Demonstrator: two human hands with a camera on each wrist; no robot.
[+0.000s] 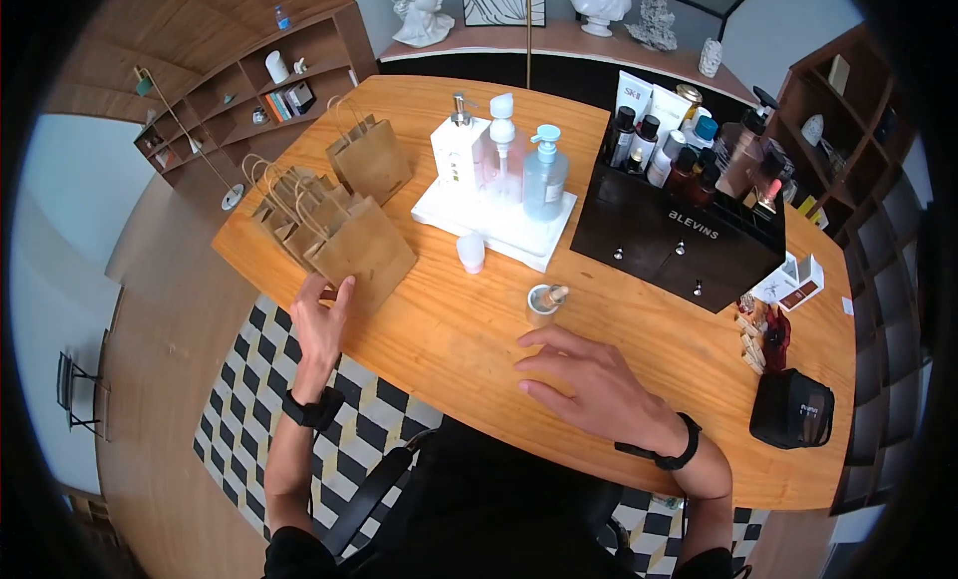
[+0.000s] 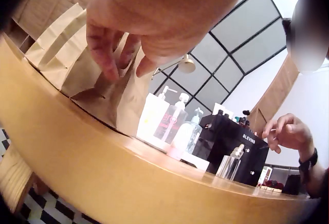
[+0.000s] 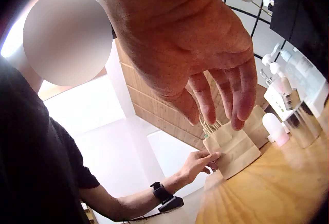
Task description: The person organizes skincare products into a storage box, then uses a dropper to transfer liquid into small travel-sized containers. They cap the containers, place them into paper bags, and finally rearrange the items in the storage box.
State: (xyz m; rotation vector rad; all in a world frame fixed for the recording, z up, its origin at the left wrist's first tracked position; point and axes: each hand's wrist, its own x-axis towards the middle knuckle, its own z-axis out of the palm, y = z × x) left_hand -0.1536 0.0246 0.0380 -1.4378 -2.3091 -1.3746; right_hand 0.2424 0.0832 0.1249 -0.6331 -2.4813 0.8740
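Observation:
At the near side of a row of brown paper bags, my left hand (image 1: 317,324) pinches the edge of the front paper bag (image 1: 364,255) between thumb and fingers. The bag stands upright with twisted paper handles; more paper bags (image 2: 51,44) stand behind it. My right hand (image 1: 589,379) hovers over the near middle of the table, fingers loosely bent and holding nothing. Just beyond its fingertips stands a small clear glass bottle (image 2: 229,166) with a narrow metallic top. A small white and pink container (image 1: 471,253) is between that bottle and the bags.
A white tray (image 1: 494,235) carries several pump bottles. To its right, a black organizer box (image 1: 639,240) full of cosmetics stands tall. Small white boxes (image 1: 801,283), a dark red flower (image 1: 776,337) and a black pouch (image 1: 791,409) lie along the right side of the wooden table (image 1: 439,349).

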